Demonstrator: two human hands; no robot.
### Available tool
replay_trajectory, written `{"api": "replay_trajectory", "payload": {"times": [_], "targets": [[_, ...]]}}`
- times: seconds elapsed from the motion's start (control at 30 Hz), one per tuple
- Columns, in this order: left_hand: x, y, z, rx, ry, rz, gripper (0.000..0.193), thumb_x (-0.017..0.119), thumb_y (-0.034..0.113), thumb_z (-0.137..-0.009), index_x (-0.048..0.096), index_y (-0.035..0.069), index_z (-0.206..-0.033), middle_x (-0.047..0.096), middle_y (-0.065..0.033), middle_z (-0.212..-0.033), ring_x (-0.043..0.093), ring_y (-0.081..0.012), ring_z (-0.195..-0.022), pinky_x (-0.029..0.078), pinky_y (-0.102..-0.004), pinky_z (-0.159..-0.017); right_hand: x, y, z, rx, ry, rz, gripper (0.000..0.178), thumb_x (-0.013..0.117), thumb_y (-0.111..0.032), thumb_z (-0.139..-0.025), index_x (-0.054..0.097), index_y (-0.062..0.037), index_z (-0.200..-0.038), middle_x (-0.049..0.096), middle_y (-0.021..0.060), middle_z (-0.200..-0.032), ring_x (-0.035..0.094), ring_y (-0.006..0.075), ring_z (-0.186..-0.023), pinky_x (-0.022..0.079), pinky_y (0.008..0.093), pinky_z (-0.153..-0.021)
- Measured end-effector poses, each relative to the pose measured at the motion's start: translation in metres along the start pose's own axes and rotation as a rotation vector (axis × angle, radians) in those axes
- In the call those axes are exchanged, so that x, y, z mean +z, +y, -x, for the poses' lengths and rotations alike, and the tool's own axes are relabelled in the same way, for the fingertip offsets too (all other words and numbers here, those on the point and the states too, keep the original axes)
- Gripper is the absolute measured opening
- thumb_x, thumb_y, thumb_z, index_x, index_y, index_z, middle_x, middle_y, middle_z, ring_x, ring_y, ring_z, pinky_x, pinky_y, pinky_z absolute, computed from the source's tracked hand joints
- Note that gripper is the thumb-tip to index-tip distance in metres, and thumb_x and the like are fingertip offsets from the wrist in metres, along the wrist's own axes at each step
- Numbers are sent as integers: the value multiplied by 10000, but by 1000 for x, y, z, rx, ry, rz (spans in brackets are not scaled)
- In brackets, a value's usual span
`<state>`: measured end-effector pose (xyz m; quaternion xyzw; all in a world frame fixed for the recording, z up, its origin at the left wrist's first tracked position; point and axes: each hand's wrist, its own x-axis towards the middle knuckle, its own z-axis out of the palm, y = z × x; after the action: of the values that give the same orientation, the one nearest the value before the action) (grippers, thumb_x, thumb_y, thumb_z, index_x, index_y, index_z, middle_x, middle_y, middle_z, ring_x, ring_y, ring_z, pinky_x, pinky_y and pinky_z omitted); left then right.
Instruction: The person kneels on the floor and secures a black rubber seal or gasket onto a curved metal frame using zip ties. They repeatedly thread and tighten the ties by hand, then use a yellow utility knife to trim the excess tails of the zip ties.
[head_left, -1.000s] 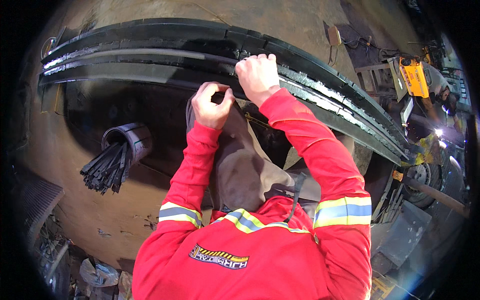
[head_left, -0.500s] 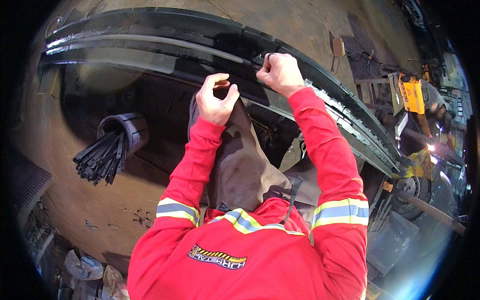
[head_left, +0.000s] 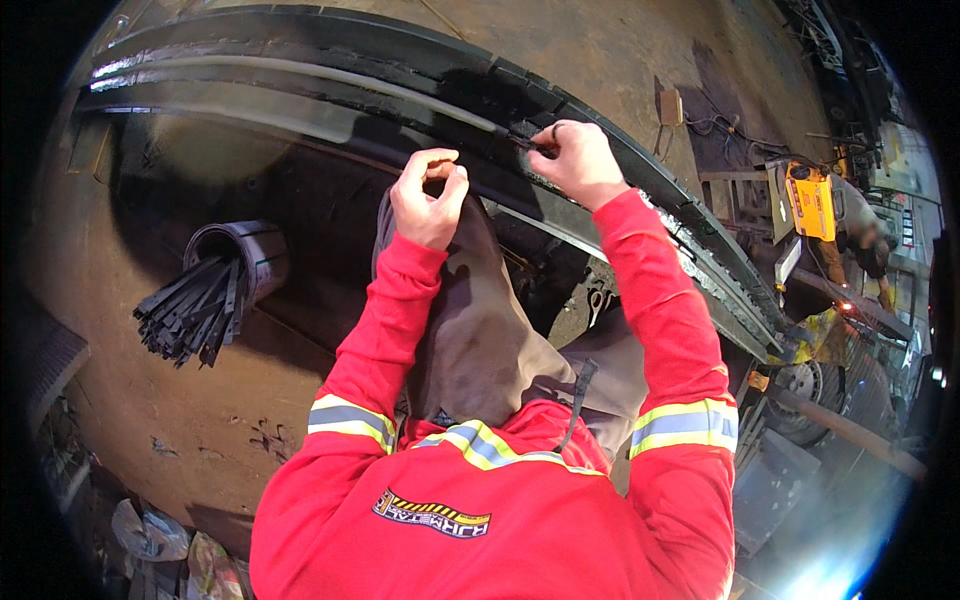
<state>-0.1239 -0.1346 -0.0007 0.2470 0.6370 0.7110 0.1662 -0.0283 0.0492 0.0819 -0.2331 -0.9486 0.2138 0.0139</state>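
Observation:
My right hand (head_left: 582, 168) is above a long dark metal beam (head_left: 330, 75), with thumb and forefinger pinched at a small dark piece that I cannot make out. A dark ring is on one of its fingers. Close to the beam's near edge, my left hand (head_left: 428, 205) is raised with fingers curled and thumb tip close to the forefinger; whatever lies between them is too small to tell. A long pale rod-like strip (head_left: 400, 98) runs lengthwise along the beam and ends near my right fingertips.
A round container (head_left: 268, 262) lies tipped at the left, with several dark flat metal strips (head_left: 190, 310) sticking out. At the right are a yellow machine (head_left: 810, 200), a wheel (head_left: 800, 400) and a person (head_left: 862, 225) near glowing sparks. Scissors-like handles (head_left: 598, 300) show beside my leg.
My right hand has shifted slightly right and down, its fist loosening into a pinch. My left thumb has come nearer the forefinger. The bright glare at the far right has dimmed to sparks.

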Motion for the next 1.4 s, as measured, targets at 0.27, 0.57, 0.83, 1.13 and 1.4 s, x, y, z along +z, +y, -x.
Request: {"api": "replay_trajectory", "payload": {"times": [0.27, 0.57, 0.83, 1.13, 1.4], "targets": [[1, 2, 0, -15, -13, 4, 180, 627, -1, -829, 611, 3, -1008, 627, -30, -878, 597, -93, -813, 477, -228, -770, 14, -23, 15, -218, 122, 615, 128, 621, -176, -750, 640, -70, -681, 641, 99, -739, 634, 256, -761, 479, 371, -718], [4, -3, 0, -19, 38, 26, 172, 657, 27, -797, 629, 11, -966, 639, -36, -820, 608, -102, -759, 491, -242, -729, 4, -33, 11, -254, -49, 752, 83, 601, -137, -764, 669, -131, -717, 657, 75, -734, 660, 237, -794, 464, 373, -697], [5, 0, 1, -79, -4, -8, 167, 632, 12, -847, 610, 5, -1012, 609, -2, -834, 563, -61, -750, 460, -202, -685, -3, -25, 4, -424, -70, 737, 64, 610, -147, -758, 660, -139, -718, 651, 72, -721, 661, 228, -744, 466, 371, -674], [3, 1, 1, -129, 17, 31, 181, 642, 29, -830, 612, -2, -1006, 622, -20, -826, 579, -78, -745, 471, -219, -698, -15, -33, -9, -417, -221, 712, 46, 642, -136, -729, 673, -112, -706, 664, 79, -701, 686, 246, -720, 511, 359, -640], [4, 5, 0, -100, 48, 10, 193, 664, 53, -795, 622, -2, -975, 640, -39, -790, 605, -106, -743, 491, -251, -723, -10, -15, -5, -556, -48, 588, 78, 648, -101, -666, 581, -63, -678, 617, 100, -667, 642, 256, -692, 501, 375, -650]]}}
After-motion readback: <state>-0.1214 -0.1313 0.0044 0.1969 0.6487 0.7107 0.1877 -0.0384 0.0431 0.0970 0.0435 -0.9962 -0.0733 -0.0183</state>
